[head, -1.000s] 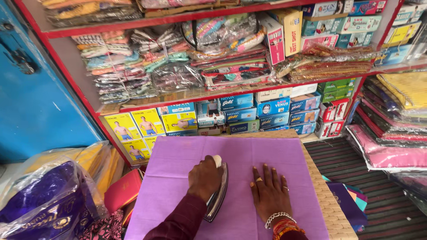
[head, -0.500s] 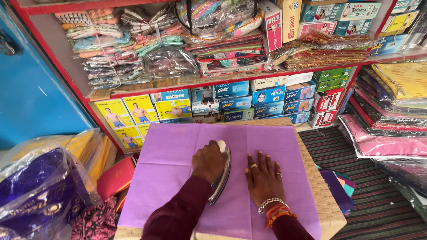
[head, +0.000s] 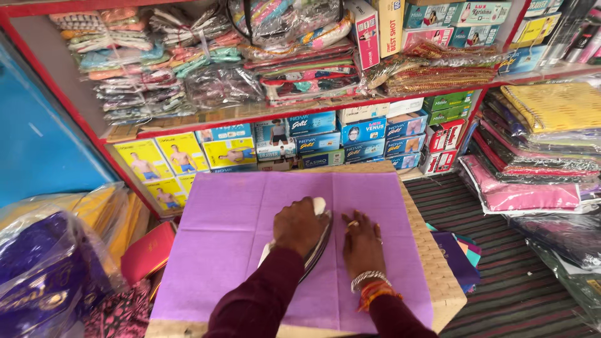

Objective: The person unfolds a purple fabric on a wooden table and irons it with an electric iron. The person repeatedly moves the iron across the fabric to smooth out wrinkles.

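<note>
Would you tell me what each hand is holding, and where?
Left hand grips the iron by its top handle; right hand holds nothing, lying flat on the purple cloth.

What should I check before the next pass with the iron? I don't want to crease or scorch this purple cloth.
1. Left hand grips the iron: ok.
2. Right hand lies flat on the purple cloth, beside the iron, not under it: ok.
3. Cloth spread flat on the board: ok, only fold lines show.
4. Cloth ahead of the iron free of other things: ok.
5. Iron's heat: cannot tell.
6. Iron's cord: cannot tell, none shows.
</note>
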